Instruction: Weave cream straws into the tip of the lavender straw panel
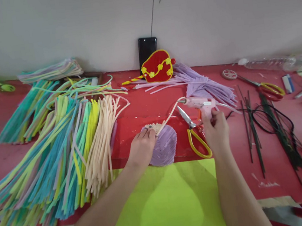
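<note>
My right hand is closed around the handle of a pink hot glue gun, its nozzle pointing left. My left hand grips the left edge of a rounded purple pipe-cleaner piece lying on the table. Cream pipe cleaner is set at the top of that piece, and a loose cream strand rises from it to the nozzle. Between the glue gun and the purple piece lie yellow-handled scissors, blades partly spread. My left fingertips are partly hidden.
Colourful pipe cleaners are heaped at left, with a purple bundle behind. A black phone leans on the wall behind a red-and-yellow ornament. A yellow-green sheet lies in front. Dark stems and cable lie right.
</note>
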